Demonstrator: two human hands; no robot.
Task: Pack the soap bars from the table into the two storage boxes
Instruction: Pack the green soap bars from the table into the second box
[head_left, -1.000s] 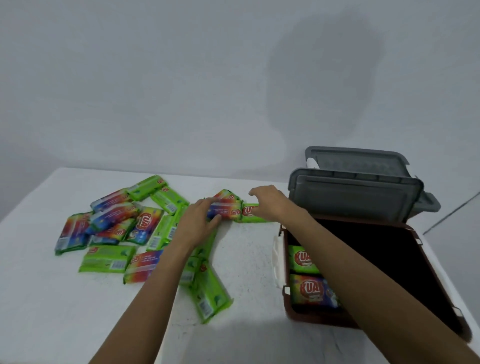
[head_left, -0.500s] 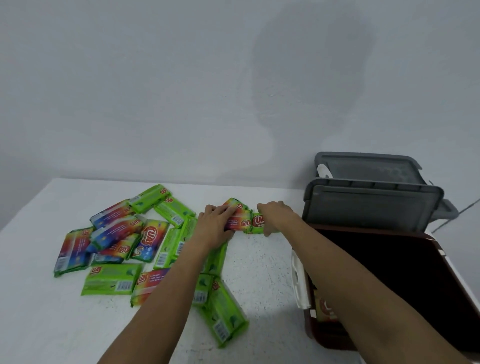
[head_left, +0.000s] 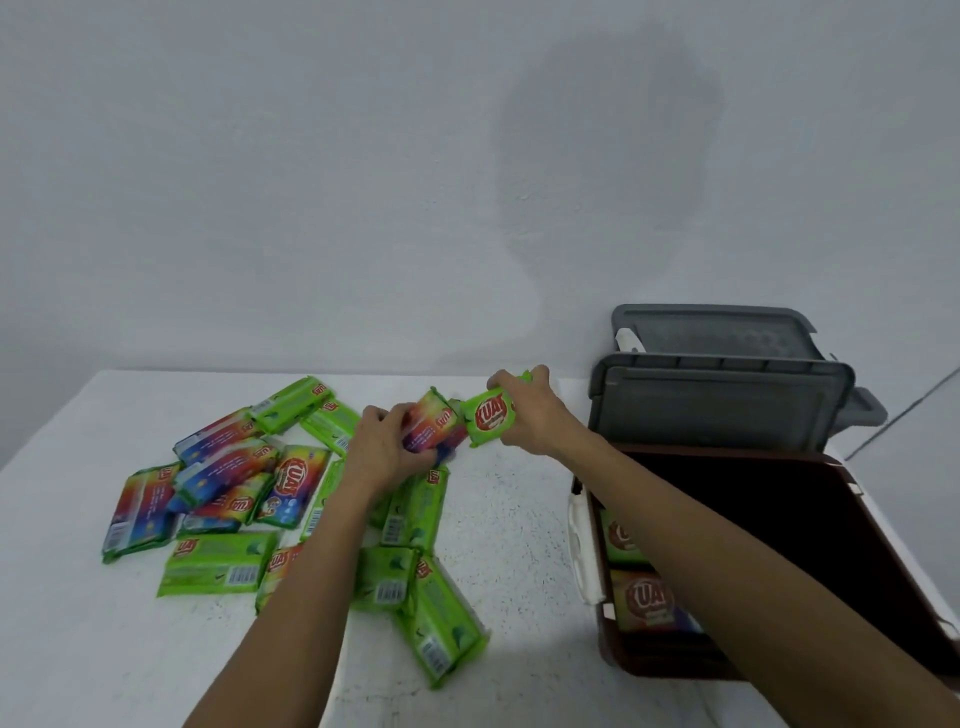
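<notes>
- The right hand (head_left: 524, 415) is curling its fingers and thumb round a green soap bar (head_left: 491, 418). It is holding the bar clear of the table and tipped up, so the red label is facing the camera. Gripping it by the edges probably means it can go into the box flat.
- The right forearm is reaching out almost straight, crossing above the near-left corner of the brown storage box (head_left: 639, 657), with the wrist angling away from the box.
- The left hand (head_left: 387, 449) is closing over a rainbow-wrapped soap bar (head_left: 434, 431), which is sitting just beyond the green one, on its side away from the box. The fingers are wrapping over the bar's far edge and the thumb is hidden. I cannot tell whether this bar is lifted or resting on the table.
- Taking one bar in each hand looks like a way of saving trips to the box.
- The loose soap bars (head_left: 223, 488) are lying in an overlapping heap on the white table (head_left: 519, 519), well apart from the box's left wall.
- Inside the box, against that left wall, a packed green bar (head_left: 621, 538) and a packed multicoloured bar (head_left: 647, 603) are lying label up. The rest of the floor is showing dark, so the packing seems to be at an early stage.
- A grey lid (head_left: 722, 410) is standing upright at the box's far edge, leaving the mouth open. A second grey lid (head_left: 717, 332) is showing behind it, and whatever it belongs to is hidden.
</notes>
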